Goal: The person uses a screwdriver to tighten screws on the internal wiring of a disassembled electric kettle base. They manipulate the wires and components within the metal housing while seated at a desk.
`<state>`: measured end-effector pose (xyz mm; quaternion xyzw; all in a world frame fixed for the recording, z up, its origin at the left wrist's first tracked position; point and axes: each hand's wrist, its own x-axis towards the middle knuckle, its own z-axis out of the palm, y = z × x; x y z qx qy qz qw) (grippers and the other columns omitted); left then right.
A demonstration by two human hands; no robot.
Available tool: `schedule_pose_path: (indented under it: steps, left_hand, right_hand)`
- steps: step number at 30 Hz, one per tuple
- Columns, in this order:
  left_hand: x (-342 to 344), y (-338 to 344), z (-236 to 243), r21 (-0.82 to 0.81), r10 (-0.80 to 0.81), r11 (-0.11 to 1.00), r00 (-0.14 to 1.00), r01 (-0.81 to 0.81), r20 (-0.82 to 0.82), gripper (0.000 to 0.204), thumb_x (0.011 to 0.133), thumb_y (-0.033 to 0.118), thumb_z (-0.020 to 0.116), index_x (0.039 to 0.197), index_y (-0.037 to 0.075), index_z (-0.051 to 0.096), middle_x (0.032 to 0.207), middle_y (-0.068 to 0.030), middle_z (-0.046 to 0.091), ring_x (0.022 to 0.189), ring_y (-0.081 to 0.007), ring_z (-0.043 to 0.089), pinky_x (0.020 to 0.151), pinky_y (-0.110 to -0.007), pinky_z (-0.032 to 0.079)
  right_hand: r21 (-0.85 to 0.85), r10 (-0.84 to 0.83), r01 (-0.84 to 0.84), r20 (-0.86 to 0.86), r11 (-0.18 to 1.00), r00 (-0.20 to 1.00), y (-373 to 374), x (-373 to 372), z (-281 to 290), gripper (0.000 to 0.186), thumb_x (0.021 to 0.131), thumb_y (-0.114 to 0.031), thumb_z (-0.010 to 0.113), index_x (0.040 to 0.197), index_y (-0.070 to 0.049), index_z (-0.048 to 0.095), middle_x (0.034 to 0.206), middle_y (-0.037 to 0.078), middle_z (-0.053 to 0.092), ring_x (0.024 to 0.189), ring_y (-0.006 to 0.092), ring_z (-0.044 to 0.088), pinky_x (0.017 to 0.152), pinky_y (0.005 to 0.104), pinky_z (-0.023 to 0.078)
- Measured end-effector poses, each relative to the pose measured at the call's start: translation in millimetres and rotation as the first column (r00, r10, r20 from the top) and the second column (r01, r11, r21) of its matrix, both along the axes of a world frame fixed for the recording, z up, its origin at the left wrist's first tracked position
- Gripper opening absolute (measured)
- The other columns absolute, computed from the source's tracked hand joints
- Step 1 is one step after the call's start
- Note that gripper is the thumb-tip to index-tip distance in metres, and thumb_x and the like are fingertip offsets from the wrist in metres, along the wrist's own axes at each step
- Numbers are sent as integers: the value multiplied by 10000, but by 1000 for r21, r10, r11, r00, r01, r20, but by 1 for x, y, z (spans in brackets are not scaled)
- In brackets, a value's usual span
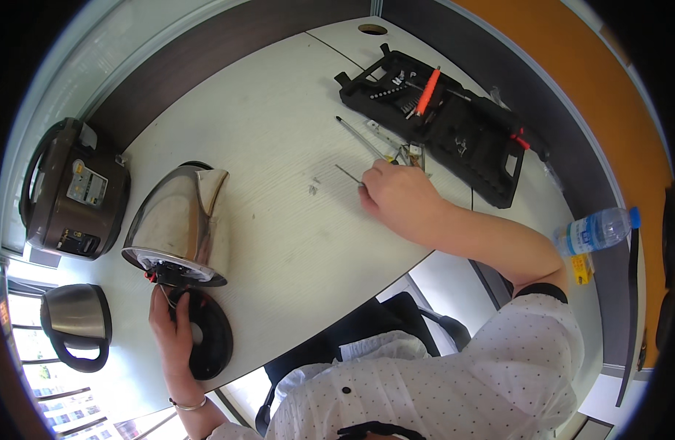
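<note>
A shiny steel kettle body (177, 213) stands at the left of the table, its underside facing me with wiring and black parts (169, 271) exposed. Just in front of it, my left hand (172, 323) grips a round black kettle base (211, 341) by its edge, fingers close to the wires. Farther right, my right hand (403, 194) is closed round a screwdriver whose thin shaft (348, 174) points left; its handle is hidden in the palm. Another screwdriver (359, 137) lies just beyond that hand, beside several small tools partly covered by it.
An open black tool case (466, 169) with bits and an orange-red handle (428, 92) lies at the back right. A brown rice cooker (77, 198) and a steel jug (77, 315) stand at the left. A water bottle (598, 231) is near my right elbow.
</note>
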<state>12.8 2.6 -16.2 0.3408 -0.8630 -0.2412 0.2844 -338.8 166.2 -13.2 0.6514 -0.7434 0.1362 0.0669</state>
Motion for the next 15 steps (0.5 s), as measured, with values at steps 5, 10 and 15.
schedule_pose_path:
  steps: [5,10,15]
  left_hand:
    - [0,0,1,-13,-7,1000,1000,7,5,197,873,-4,518,1064,-51,535,909,-173,583,807,-299,555,744,-327,447]
    - [1,0,1,-16,10,1000,1000,-9,15,187,875,0,519,1054,-53,531,910,-182,588,807,-314,554,747,-334,447]
    - [0,1,2,5,7,1000,1000,-7,11,184,878,3,519,1054,-52,526,918,-188,593,807,-317,555,753,-337,446]
  right_hand:
    - [-24,-34,35,25,999,999,0,-15,-7,174,799,-124,591,691,9,558,710,145,566,610,301,595,574,382,508]
    - [55,-130,133,-60,990,990,-8,-21,-10,169,787,-135,591,691,1,567,700,143,574,581,308,599,543,397,507]
    - [70,-149,156,-101,985,984,-13,-21,-11,80,628,-10,626,704,16,630,757,165,613,634,271,641,523,353,536]
